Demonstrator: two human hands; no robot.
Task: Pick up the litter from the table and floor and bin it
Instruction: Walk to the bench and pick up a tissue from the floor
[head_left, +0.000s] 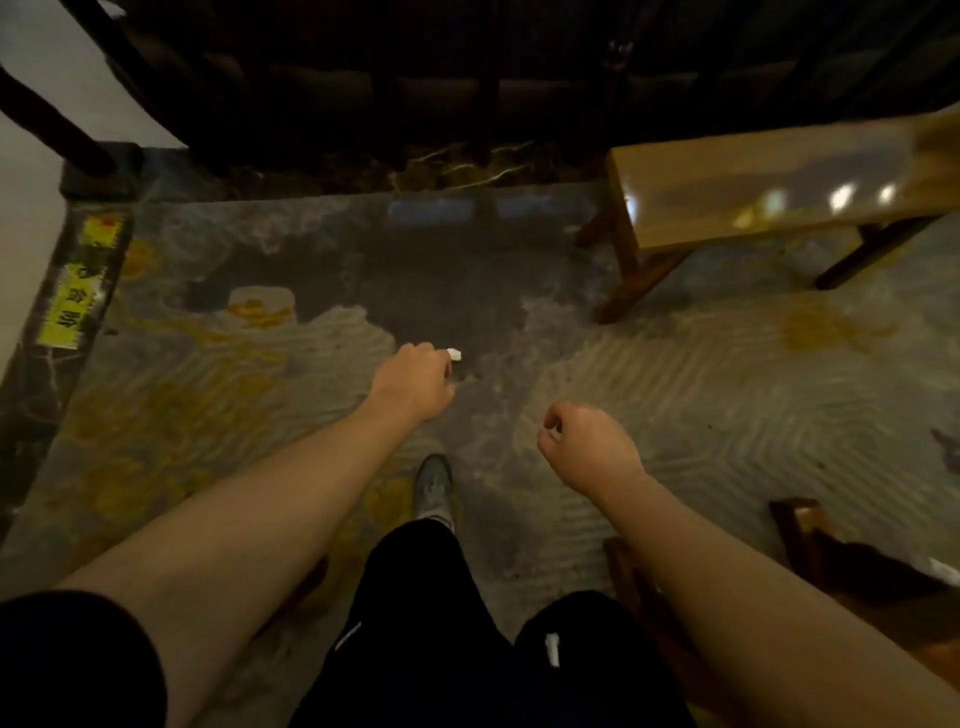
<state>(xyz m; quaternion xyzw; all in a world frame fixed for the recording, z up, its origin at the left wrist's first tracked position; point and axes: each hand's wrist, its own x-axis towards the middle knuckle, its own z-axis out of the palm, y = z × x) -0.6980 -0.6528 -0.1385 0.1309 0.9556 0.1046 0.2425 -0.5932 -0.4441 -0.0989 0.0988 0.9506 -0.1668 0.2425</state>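
Note:
My left hand (415, 382) reaches down over the patterned carpet with its fingers curled. A small white scrap of litter (454, 354) shows right at its fingertips; whether the fingers pinch it or it lies on the carpet just beyond them I cannot tell. My right hand (584, 449) hangs to the right and nearer to me, its fingers loosely curled with nothing visible in them. No bin is in view.
A glossy wooden bench (769, 187) stands at the right rear on angled legs. A dark railing (415, 78) on a marble kerb runs along the back. A step edge with yellow warning tape (72, 301) borders the left. A dark wooden chair (841, 561) sits at the lower right. My shoe (434, 488) is below.

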